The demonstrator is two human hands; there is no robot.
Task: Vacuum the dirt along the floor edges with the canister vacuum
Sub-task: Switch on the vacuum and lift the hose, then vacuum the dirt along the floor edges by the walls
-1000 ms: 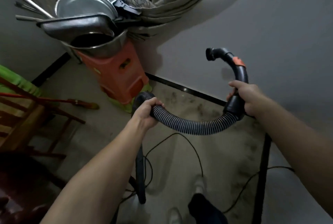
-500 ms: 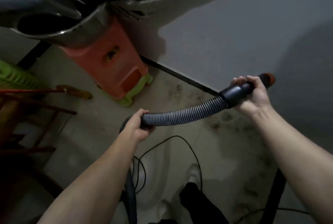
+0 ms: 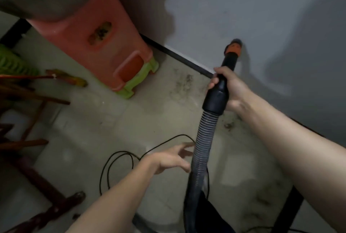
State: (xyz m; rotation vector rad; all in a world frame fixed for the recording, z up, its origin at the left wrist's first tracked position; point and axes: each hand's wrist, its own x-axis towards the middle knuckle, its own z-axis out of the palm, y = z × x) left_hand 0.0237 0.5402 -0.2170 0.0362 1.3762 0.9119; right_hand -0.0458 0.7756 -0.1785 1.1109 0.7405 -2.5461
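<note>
Careful: your right hand (image 3: 233,87) grips the hose handle (image 3: 215,99) up by the far wall (image 3: 262,17), your left hand (image 3: 172,159) is open beside the ribbed hose (image 3: 205,139), and that looped cord (image 3: 119,159) on the near floor (image 3: 112,120) could trip you.
</note>
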